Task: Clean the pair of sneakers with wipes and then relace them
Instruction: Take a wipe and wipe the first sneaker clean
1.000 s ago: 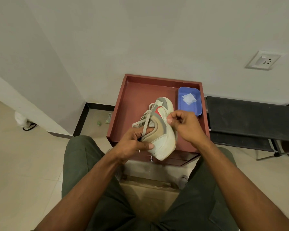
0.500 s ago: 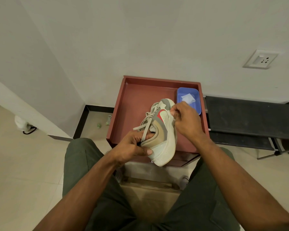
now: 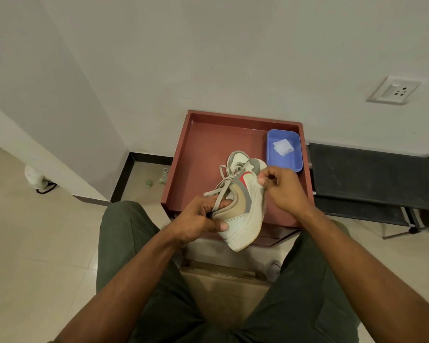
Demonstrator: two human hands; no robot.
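Note:
A white, tan and grey sneaker (image 3: 243,209) with a red mark and loose laces is held tilted above the red tray-top table (image 3: 203,149). My left hand (image 3: 198,219) grips it at the heel and collar, fingers inside the opening. My right hand (image 3: 282,189) pinches a white wipe (image 3: 260,191) against the sneaker's side near the toe. The second sneaker (image 3: 238,157) lies on the table behind the first, mostly hidden. A blue tray (image 3: 295,164) at the table's back right holds folded white wipes (image 3: 282,146).
A black rack (image 3: 369,169) stands right of the table against the wall. A wall socket (image 3: 394,90) sits above it. Small bits of litter (image 3: 162,175) lie on the floor left of the table. My knees flank the table's front.
My right hand has slid with the wipe from the middle of the sneaker's side toward the toe. My left hand keeps its grip at the heel.

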